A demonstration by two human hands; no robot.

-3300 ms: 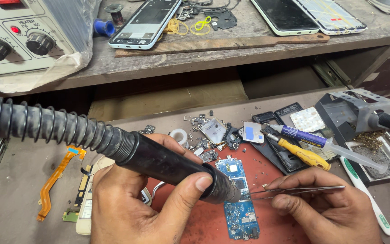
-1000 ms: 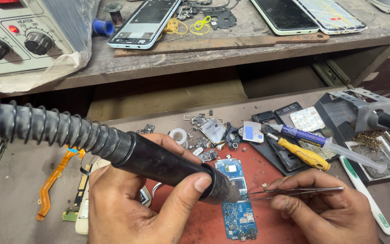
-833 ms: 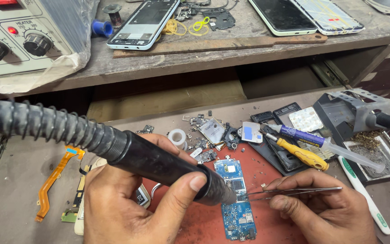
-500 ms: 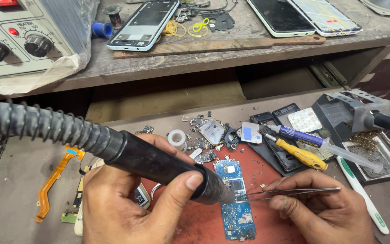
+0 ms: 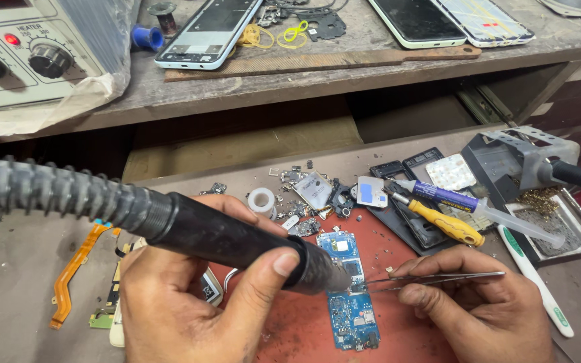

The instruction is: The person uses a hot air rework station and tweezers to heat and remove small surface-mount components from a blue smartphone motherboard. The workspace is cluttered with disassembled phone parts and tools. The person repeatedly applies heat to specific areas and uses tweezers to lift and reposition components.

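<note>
The left hand is clenched around a black hot-air handle, with its nozzle just over the blue circuit board. The board lies flat on the red mat, near the front edge of the bench. The right hand pinches thin tweezers — their tips reach the board beside the nozzle. A yellow screwdriver lies behind.

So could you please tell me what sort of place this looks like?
Most likely a phone repair bench. The left hand holds a black hot-air tool over a blue circuit board, the right hand holds tweezers, and opened phones lie on the shelf above.
</note>
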